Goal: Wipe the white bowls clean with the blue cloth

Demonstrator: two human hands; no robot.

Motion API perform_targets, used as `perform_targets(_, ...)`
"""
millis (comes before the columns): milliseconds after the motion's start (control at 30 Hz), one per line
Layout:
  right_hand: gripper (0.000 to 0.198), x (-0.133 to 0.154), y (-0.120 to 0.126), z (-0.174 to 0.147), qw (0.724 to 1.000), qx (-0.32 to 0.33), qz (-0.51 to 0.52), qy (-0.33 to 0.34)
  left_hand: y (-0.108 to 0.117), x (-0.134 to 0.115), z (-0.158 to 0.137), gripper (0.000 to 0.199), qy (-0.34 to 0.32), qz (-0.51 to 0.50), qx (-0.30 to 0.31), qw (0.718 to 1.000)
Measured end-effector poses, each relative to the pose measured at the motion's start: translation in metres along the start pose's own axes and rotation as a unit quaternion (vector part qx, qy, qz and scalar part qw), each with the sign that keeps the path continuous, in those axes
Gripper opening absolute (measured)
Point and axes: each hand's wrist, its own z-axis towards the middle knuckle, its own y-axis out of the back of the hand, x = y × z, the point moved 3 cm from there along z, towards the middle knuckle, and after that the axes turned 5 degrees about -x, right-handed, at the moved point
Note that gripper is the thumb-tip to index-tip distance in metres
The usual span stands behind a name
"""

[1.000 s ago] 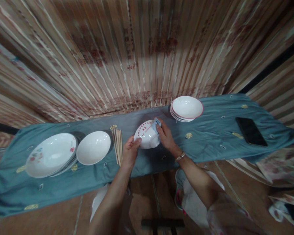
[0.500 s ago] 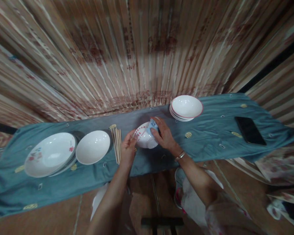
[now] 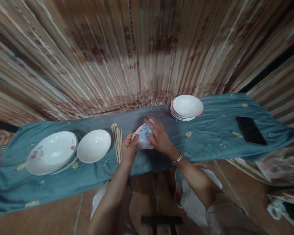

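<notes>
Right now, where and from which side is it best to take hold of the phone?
Probably grip the phone by its two long edges, coming from above. It lies flat and face-up on the cloth, apart from the bowl stack, so nothing blocks its sides.

Over the last second the right hand [image 3: 158, 138] has slid leftward across the small bowl [image 3: 140, 141] — it now lies flat over it, covering most of it, with the blue cloth [image 3: 144, 132] pressed under the fingers. The bowl has tipped and shows far less of its red-printed face. The left hand [image 3: 129, 148] has closed in on the bowl's left rim — thumb touching it.
</notes>
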Motion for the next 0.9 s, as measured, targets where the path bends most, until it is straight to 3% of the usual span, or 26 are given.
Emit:
perform_targets(200,0.057,-0.022,-0.010,-0.008,0.987,-0.050,0.105,-0.106,0.001,0.000,0.002,0.054,0.004,-0.016,-0.026,1.000)
perform_targets(600,0.072,-0.047,-0.037,-0.030,0.922,-0.100,0.252,-0.277,0.004,0.000,0.004,0.052,0.001,-0.018,-0.050,0.999)
perform_targets(900,0.067,-0.055,-0.035,-0.023,0.944,-0.098,0.191,-0.249,-0.002,0.001,0.000,0.052,0.009,-0.044,-0.040,0.998)
